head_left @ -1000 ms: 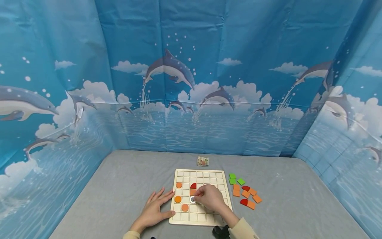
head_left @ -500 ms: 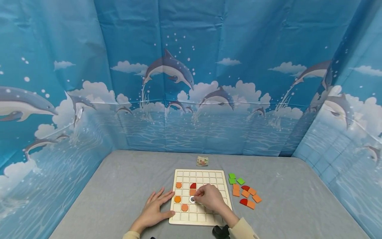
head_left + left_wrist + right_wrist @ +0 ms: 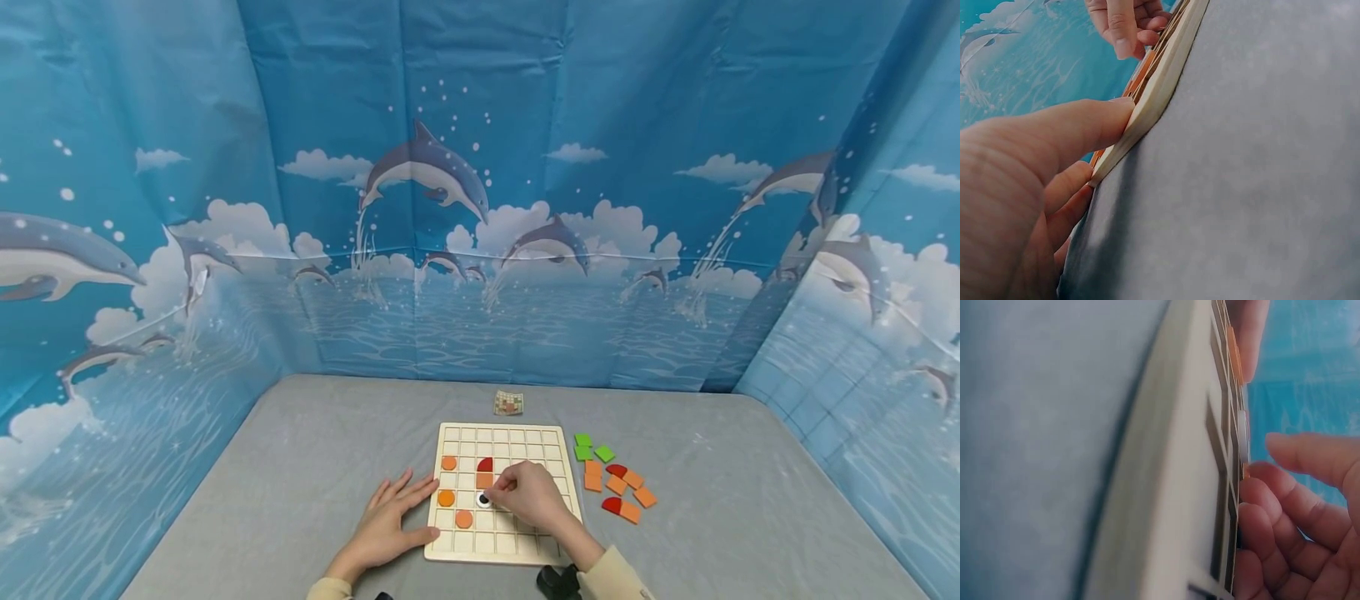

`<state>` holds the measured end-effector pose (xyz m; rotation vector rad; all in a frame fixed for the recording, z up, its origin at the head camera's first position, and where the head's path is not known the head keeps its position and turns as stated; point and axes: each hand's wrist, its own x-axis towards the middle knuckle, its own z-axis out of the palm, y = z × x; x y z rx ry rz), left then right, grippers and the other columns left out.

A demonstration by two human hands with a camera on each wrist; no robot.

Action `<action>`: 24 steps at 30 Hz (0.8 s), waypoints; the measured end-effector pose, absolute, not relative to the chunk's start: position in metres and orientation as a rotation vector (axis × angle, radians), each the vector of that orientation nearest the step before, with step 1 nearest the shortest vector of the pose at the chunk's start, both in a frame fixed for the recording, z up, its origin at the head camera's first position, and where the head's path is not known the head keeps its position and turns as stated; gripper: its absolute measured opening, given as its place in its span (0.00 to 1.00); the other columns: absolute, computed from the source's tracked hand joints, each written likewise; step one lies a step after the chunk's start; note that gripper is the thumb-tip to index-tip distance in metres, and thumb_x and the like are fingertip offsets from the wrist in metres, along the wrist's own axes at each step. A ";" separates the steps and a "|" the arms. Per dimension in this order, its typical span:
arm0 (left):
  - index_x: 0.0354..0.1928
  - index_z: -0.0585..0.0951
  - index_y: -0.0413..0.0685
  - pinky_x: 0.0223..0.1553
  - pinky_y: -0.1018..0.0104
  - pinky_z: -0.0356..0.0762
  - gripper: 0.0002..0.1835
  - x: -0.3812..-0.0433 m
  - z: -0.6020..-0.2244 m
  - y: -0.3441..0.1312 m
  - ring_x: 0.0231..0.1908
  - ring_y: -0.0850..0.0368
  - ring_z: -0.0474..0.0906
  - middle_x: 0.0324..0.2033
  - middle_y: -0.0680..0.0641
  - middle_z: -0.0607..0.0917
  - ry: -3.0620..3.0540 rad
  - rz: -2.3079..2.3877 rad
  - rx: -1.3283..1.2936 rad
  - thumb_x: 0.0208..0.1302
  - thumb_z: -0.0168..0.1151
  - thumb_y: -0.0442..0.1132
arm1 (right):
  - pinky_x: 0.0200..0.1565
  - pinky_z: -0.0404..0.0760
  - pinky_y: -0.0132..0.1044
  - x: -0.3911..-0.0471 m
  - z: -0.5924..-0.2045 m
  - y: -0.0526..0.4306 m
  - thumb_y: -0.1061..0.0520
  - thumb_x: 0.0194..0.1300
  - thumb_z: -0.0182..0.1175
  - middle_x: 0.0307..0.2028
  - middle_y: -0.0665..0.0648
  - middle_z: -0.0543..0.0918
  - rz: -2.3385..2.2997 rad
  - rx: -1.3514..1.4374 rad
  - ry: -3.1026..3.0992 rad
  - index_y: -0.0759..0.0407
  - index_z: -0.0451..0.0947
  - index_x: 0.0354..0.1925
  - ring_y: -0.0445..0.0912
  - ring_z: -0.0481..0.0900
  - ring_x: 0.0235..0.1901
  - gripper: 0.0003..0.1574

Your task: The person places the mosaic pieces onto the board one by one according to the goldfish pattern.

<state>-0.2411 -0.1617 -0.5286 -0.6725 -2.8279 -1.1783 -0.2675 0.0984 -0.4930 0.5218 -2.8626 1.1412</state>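
My left hand (image 3: 387, 527) lies with spread fingers along the left edge of a pale wooden grid board (image 3: 446, 548). In the left wrist view the thumb (image 3: 1097, 119) touches the board's rim. Over the middle of the board is my right hand (image 3: 529, 495), its fingertips right at a white disc with a dark centre (image 3: 481, 500) lying in a cell. The right wrist view shows that disc (image 3: 1243, 434) edge-on, the thumb (image 3: 1279, 447) apart from it and the other fingers bent close to the board. Orange discs (image 3: 447, 497), an orange square (image 3: 484, 481) and a red quarter-round piece (image 3: 485, 465) occupy other cells.
Right of the board lie several green squares (image 3: 583, 440), orange squares (image 3: 644, 497) and red rounded pieces (image 3: 612, 505). A small patterned card (image 3: 509, 403) lies behind the board. A dolphin-print curtain (image 3: 480, 333) surrounds the grey-covered table (image 3: 337, 450).
Both hands stay almost where they were. The white disc's centre looks darker now than a second ago. The view has shifted slightly.
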 end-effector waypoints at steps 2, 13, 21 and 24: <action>0.66 0.72 0.50 0.64 0.39 0.34 0.38 -0.241 -0.529 -0.161 0.68 0.39 0.50 0.64 0.49 0.70 -2.826 -1.171 -0.675 0.54 0.66 0.58 | 0.21 0.69 0.32 -0.266 -0.492 0.100 0.52 0.56 0.69 0.15 0.42 0.75 1.178 0.534 -2.851 0.51 0.81 0.19 0.39 0.69 0.15 0.13; 0.66 0.72 0.51 0.65 0.41 0.35 0.38 -0.243 -0.531 -0.163 0.69 0.40 0.50 0.65 0.50 0.70 -2.831 -1.167 -0.659 0.54 0.66 0.58 | 0.20 0.65 0.30 -0.264 -0.488 0.118 0.51 0.59 0.67 0.16 0.44 0.74 1.209 0.511 -2.854 0.53 0.81 0.22 0.38 0.67 0.17 0.12; 0.66 0.71 0.51 0.65 0.40 0.34 0.38 -0.242 -0.530 -0.163 0.69 0.39 0.50 0.65 0.49 0.70 -2.837 -1.159 -0.665 0.54 0.66 0.58 | 0.18 0.68 0.31 -0.264 -0.483 0.139 0.54 0.62 0.65 0.18 0.48 0.77 1.300 0.491 -2.796 0.57 0.83 0.26 0.39 0.69 0.16 0.10; 0.66 0.71 0.51 0.65 0.40 0.34 0.38 -0.242 -0.531 -0.163 0.69 0.40 0.49 0.65 0.50 0.70 -2.842 -1.158 -0.659 0.55 0.66 0.59 | 0.19 0.69 0.34 -0.263 -0.479 0.150 0.53 0.63 0.63 0.20 0.51 0.78 1.335 0.446 -2.808 0.58 0.83 0.28 0.42 0.71 0.17 0.11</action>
